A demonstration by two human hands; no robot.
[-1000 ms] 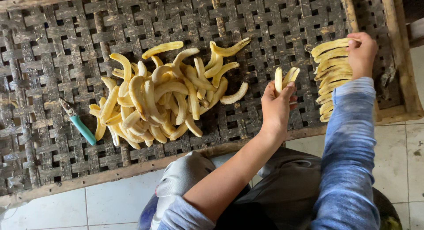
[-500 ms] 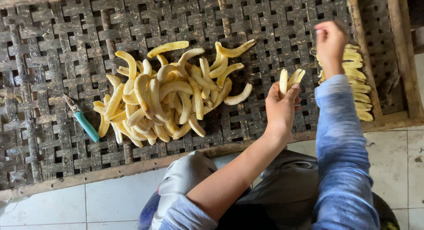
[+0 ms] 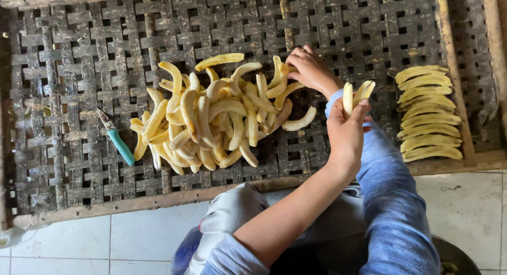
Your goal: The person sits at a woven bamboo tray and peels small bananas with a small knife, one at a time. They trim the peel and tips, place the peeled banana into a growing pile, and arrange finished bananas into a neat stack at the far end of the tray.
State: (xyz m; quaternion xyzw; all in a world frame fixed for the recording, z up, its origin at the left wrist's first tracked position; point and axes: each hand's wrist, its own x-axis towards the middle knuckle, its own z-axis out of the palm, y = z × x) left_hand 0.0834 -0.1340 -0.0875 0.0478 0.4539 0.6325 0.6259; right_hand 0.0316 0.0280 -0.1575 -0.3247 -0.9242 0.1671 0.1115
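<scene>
A heap of peeled, yellow banana slices [image 3: 211, 116] lies in the middle of a dark woven drying tray [image 3: 68, 69]. My left hand [image 3: 346, 132] hovers just right of the heap and holds two or three upright slices [image 3: 349, 95]. My right hand [image 3: 312, 70], in a blue sleeve, reaches across to the heap's upper right edge, with its fingers curled on a slice [image 3: 282, 74] there. A neat row of slices [image 3: 428, 111] lies side by side at the tray's right end, apart from both hands.
A small tool with a teal handle [image 3: 119, 144] lies on the tray left of the heap. The tray's wooden frame [image 3: 158, 200] runs along its near edge. My knees and a pale tiled floor [image 3: 132, 238] are below it.
My right hand has left the row at the right and swung left to the heap. My left hand has kept its slices and barely moved.
</scene>
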